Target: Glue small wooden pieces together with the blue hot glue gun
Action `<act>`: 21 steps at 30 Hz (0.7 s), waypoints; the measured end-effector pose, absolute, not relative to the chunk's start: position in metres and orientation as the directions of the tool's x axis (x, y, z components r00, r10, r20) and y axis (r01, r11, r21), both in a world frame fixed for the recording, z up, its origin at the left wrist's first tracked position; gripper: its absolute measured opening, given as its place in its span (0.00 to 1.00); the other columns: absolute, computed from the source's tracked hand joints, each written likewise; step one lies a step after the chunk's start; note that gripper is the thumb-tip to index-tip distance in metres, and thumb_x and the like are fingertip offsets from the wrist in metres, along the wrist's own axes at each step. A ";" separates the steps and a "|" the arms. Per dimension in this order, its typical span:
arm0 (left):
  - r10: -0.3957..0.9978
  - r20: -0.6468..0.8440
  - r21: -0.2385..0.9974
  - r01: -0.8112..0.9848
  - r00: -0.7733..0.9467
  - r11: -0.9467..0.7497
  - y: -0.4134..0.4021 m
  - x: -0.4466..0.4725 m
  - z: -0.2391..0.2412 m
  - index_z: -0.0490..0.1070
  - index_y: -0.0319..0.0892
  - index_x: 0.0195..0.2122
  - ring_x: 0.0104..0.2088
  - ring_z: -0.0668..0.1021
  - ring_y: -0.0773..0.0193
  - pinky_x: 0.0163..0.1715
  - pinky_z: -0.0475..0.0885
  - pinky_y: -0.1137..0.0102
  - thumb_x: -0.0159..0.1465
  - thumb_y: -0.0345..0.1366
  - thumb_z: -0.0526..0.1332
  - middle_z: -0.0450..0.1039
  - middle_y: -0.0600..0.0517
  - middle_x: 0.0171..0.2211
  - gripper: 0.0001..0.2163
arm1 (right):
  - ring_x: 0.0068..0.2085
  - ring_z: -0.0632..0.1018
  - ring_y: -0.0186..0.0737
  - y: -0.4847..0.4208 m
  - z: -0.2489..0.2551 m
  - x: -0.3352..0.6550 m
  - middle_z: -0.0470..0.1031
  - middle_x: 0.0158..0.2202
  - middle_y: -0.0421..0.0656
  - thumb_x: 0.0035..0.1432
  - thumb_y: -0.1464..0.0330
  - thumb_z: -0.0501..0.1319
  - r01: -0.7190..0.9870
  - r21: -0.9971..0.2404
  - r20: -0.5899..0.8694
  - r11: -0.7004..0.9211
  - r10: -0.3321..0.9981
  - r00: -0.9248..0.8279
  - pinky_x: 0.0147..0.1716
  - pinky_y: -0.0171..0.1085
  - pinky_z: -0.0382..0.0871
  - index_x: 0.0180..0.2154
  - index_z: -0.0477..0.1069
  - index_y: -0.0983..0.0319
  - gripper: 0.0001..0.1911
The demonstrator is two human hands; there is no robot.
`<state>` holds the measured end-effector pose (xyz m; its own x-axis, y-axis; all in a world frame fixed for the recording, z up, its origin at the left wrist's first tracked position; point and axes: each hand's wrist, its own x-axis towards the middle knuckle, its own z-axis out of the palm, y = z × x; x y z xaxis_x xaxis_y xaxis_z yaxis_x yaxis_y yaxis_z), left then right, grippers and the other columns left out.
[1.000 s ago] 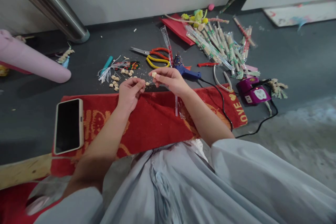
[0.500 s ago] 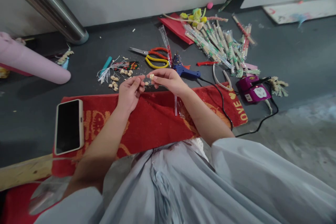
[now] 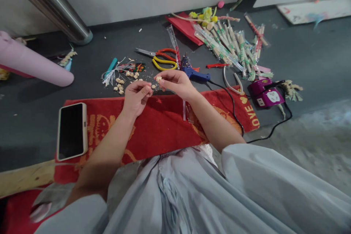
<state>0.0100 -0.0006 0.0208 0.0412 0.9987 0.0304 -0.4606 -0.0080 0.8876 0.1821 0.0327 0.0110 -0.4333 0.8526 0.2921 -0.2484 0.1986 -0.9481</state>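
My right hand (image 3: 177, 83) pinches a small cream bead-like piece (image 3: 158, 79) between thumb and forefinger, above the far edge of a red towel (image 3: 161, 126). A thin clear stick (image 3: 184, 110) hangs down below that hand. My left hand (image 3: 136, 97) is curled beside it, fingertips pinched near the piece; what they hold is too small to make out. A scatter of similar cream pieces (image 3: 120, 82) lies on the dark floor just beyond the left hand.
A phone (image 3: 71, 131) lies on the towel's left end. Beyond are scissors (image 3: 160, 58), a blue glue gun (image 3: 194, 75) with black cord, a purple power strip (image 3: 264, 95), wrapped sticks (image 3: 233, 47), a pink roll (image 3: 33, 64) and a metal post (image 3: 60, 12).
Both hands stay close together at the towel's far edge. The left fingertips have closed in slightly toward the piece in the right hand.
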 end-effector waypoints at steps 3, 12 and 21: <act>0.997 0.032 0.903 -0.429 0.067 0.000 -0.003 0.010 0.022 0.78 0.44 0.22 0.17 0.71 0.77 0.19 0.68 0.82 0.38 0.46 0.82 0.73 0.58 0.17 0.17 | 0.30 0.72 0.27 0.028 0.014 0.181 0.74 0.31 0.39 0.57 0.52 0.69 -0.194 -0.936 0.351 0.295 0.837 -0.420 0.31 0.29 0.68 0.39 0.74 0.65 0.22; 0.988 0.042 0.917 -0.398 0.146 0.020 -0.006 0.011 0.028 0.74 0.41 0.18 0.16 0.68 0.76 0.17 0.64 0.78 0.38 0.48 0.81 0.69 0.56 0.15 0.20 | 0.34 0.73 0.35 0.021 0.021 0.186 0.76 0.33 0.43 0.59 0.69 0.62 0.354 -0.682 0.427 0.640 0.742 -0.517 0.36 0.35 0.67 0.39 0.74 0.64 0.07; 0.986 0.051 0.891 -0.454 0.158 0.027 -0.006 0.012 0.028 0.76 0.43 0.22 0.16 0.66 0.76 0.18 0.63 0.77 0.40 0.46 0.81 0.70 0.57 0.17 0.18 | 0.40 0.75 0.43 0.023 0.020 0.192 0.76 0.39 0.51 0.60 0.75 0.57 0.676 -0.452 0.250 0.582 0.810 -0.531 0.41 0.40 0.68 0.45 0.78 0.68 0.15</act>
